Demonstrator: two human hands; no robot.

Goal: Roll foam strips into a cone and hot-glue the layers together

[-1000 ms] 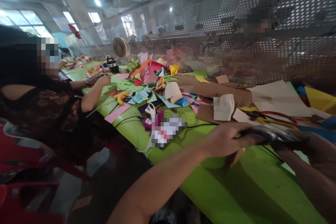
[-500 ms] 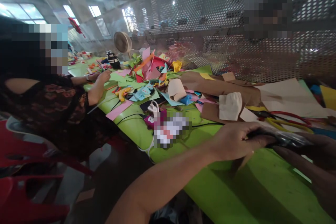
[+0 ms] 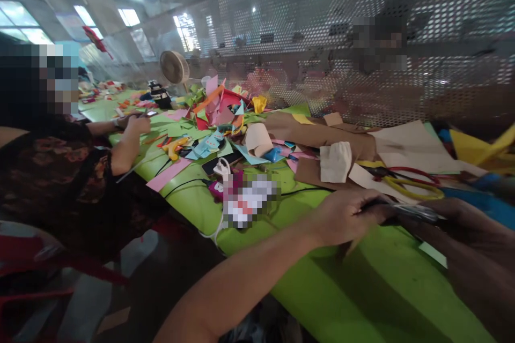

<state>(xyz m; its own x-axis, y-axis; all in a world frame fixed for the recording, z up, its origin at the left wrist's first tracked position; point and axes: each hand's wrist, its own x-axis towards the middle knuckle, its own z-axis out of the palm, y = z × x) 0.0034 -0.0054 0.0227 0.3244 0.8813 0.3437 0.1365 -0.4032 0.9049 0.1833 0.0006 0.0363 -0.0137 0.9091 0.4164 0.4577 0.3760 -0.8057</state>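
The left hand (image 3: 341, 218) pinches one end of a dark, glossy item (image 3: 415, 213) — too blurred to name — and the right hand (image 3: 478, 228) grips its other end, above the green table (image 3: 386, 295). Just beyond lie a yellow loop handle (image 3: 433, 189) and brown paper (image 3: 325, 136).

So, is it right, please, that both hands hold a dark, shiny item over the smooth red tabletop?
Not quite: the head view shows a smooth green tabletop; the left hand and right hand do hold the dark, shiny item over it.
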